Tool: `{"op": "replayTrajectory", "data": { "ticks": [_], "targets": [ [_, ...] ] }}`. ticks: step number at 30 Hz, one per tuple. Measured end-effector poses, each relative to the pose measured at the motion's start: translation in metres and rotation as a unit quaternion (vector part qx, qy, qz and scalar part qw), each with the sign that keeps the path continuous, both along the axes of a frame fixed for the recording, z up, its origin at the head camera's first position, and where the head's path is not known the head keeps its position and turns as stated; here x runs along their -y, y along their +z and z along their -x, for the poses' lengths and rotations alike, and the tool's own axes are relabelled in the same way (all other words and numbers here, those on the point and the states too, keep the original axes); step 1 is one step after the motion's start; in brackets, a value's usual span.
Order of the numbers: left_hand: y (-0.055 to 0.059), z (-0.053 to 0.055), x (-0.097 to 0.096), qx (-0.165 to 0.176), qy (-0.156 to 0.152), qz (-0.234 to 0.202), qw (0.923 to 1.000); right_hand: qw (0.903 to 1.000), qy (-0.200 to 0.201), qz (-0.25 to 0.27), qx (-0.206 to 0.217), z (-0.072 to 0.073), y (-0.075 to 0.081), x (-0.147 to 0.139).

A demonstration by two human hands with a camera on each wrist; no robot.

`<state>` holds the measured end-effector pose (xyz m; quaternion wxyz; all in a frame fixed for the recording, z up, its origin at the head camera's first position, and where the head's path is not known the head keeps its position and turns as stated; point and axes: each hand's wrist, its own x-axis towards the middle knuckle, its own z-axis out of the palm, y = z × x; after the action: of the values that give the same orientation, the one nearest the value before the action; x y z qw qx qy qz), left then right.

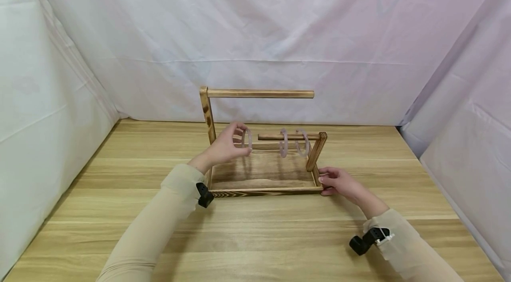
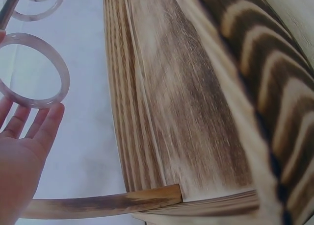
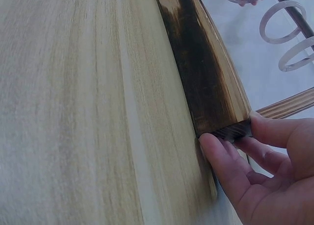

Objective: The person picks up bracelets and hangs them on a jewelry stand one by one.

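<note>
My left hand pinches a pale, translucent bangle between thumb and fingers. It is held upright just left of the free end of the lower bar on a wooden jewelry stand. Two similar bangles hang on that bar, one near its middle and another closer to the post. With thumb and fingers, my right hand grips the front right corner of the stand's tray base. The right wrist view shows these fingertips against the burnt-grain end.
A longer upper bar extends rightward from the tall left post, above and behind the lower one. The stand sits on a wood-grain table. Pale cloth hangs behind and at both sides.
</note>
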<state>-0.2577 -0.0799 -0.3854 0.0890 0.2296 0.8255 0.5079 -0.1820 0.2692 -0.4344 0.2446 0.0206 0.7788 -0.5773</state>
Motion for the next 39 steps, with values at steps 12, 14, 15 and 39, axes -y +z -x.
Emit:
{"op": "replayTrajectory", "data": {
  "ticks": [12, 14, 15, 39],
  "targets": [
    [0.005, -0.001, -0.003, 0.014, -0.009, -0.022, 0.9996, 1.0000, 0.005, 0.000, -0.001, 0.001, -0.001, -0.001],
    [0.006, -0.001, -0.005, 0.012, -0.009, -0.023, 0.9996, 1.0000, 0.007, -0.002, -0.002, 0.001, -0.001, -0.001],
    [0.007, -0.001, -0.005, 0.012, -0.009, -0.024, 0.9996, 1.0000, 0.006, -0.002, -0.002, 0.001, -0.001, -0.001],
    [0.016, -0.003, -0.032, -0.006, -0.028, -0.025, 0.9993, 1.0000, 0.002, 0.002, -0.002, -0.001, 0.000, -0.001]
  ]
}}
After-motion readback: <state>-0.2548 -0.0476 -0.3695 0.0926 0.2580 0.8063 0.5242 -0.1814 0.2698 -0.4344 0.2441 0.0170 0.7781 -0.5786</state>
